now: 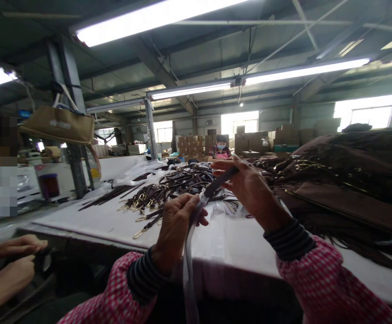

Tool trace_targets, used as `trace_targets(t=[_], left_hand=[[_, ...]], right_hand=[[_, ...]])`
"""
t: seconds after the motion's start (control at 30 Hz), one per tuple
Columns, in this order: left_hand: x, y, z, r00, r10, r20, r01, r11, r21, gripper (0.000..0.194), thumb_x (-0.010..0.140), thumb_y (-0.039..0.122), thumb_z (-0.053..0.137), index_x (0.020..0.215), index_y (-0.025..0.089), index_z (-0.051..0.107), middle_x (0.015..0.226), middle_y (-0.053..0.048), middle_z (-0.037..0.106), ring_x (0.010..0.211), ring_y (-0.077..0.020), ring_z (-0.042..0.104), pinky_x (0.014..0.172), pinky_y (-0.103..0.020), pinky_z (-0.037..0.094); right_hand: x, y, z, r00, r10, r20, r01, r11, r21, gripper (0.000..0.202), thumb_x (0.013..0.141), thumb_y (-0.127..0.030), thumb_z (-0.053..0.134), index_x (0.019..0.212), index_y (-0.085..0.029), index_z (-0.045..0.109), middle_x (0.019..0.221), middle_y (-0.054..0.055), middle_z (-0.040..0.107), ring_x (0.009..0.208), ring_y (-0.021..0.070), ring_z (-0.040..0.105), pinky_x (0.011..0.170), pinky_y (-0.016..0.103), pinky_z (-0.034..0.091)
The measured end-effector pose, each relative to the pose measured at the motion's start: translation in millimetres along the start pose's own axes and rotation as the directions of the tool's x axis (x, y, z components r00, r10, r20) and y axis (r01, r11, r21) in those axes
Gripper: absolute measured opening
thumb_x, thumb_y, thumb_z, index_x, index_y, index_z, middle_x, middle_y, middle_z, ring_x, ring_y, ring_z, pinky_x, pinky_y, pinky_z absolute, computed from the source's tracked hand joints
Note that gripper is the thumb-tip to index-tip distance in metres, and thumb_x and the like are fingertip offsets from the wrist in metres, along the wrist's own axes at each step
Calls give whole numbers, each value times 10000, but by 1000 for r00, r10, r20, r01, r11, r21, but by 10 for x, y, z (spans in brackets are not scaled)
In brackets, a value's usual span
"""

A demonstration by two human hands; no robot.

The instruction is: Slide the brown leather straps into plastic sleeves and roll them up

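Note:
My left hand (179, 220) pinches a dark brown strap (220, 181) where the strap meets a long, clear plastic sleeve (188, 261). The sleeve hangs from there past the table's front edge and out of view at the bottom. Higher up and to the right, my right hand (250, 186) grips the strap's upper end between thumb and fingers. Between the two hands the strap slants up to the right, bare of plastic. Behind my hands lies a heap of similar dark straps (182, 177), several with gold-coloured snap hooks (138, 234) at their ends.
Dark brown fabric pieces with zips (348, 198) are piled on the right of the white table (111, 229). Beside me on the left are another person's hands (16, 252). A masked person (221, 150) is beyond the heap. A brown bag (61, 125) hangs on a post.

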State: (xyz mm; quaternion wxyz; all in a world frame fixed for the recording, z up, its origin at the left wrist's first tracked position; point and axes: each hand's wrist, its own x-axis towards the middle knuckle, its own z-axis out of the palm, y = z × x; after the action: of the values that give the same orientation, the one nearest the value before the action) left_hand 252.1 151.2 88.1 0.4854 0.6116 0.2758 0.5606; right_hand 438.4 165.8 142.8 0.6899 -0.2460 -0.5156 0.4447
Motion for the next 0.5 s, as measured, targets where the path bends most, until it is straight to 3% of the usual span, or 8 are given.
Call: trace_targets(t=[0.1,0.27,0.33,0.43,0.5], left_hand=[[83,155,-20,999,25,22,-23,997,-71,259,904,353,667,772,132,689,669,-35,699,520,-118,609,524,-216,459],[78,253,-79,999,46,-20,-47,997,-54,298,868,404,750,729,154,667,616,0,650,516,-109,579,515,-205,475],[43,215,-101,998,49,35,-47,998,-36,326,907,435,719,750,153,670,663,-12,669,562,-112,610,550,-201,481],[-3,115,-130,988,1,156,11,997,-76,329,980,499,617,1047,190,709,890,-56,743,769,-170,706,654,-231,531],[-5,51,-155,963,-56,265,91,988,-122,365,1008,508,568,1176,205,681,971,-82,758,806,-190,720,673,-257,551]], right_hand=[[-120,100,240,989,-89,121,102,989,-104,490,919,-649,628,907,-200,825,1036,98,796,943,258,709,754,351,529],[-129,77,358,973,-212,95,229,946,-230,442,980,-553,576,894,-210,841,1001,85,805,968,247,718,791,345,543],[-111,-8,357,973,-211,96,229,938,-259,437,977,-535,580,865,-201,838,988,87,808,938,237,721,780,336,547],[-76,-148,382,970,-178,167,220,935,-277,434,974,-505,580,828,-181,829,950,94,807,892,227,726,773,332,551],[-23,-222,406,962,-159,221,221,930,-293,423,972,-480,577,819,-172,824,930,97,804,880,223,725,772,334,552]])
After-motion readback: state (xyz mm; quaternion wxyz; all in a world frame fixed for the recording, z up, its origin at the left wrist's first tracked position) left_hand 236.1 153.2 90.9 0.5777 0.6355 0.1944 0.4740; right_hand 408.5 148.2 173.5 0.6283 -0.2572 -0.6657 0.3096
